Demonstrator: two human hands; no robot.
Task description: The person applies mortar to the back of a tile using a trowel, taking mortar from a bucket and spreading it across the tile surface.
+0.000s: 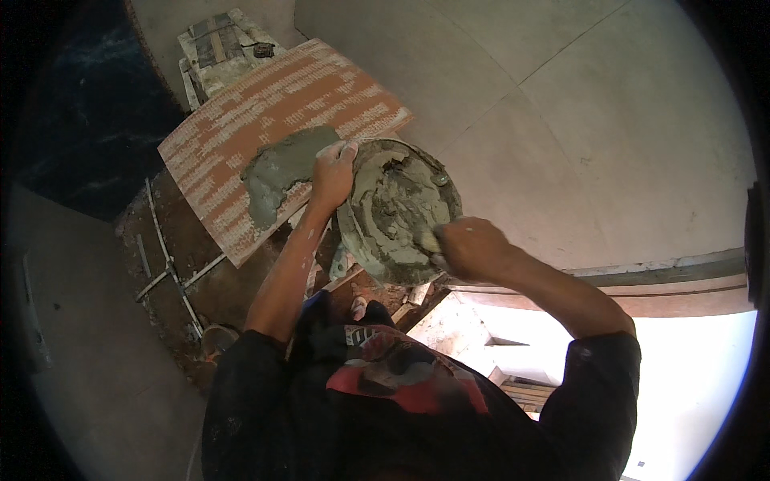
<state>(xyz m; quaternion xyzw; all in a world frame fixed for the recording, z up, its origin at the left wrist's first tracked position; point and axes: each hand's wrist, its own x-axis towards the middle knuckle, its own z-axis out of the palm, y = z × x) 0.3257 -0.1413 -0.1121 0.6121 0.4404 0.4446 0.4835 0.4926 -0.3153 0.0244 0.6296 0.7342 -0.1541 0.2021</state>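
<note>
A round bucket (pixel 370 264) of wet grey mortar (pixel 393 204) is tipped towards the large tile. My left hand (pixel 333 172) is closed on its upper left rim, thumb on top. Inside the bucket's right side, my right hand (pixel 479 248) grips the pale handle of a trowel (pixel 429 240); its blade is hidden by the mortar and my fingers. The tile (pixel 233 168) lies with its orange, white-streaked back facing up. A thick patch of mortar (pixel 277 172) is spread over its near right part, just left of the bucket.
Beyond the tile stands a mortar-stained wooden stand (pixel 216 48). Thin sticks (pixel 164 264) cross on the brown soil at left, near a small container (pixel 216 341). Large grey tiles (pixel 561 120) cover the surface at right. A bright opening (pixel 682 377) is at lower right.
</note>
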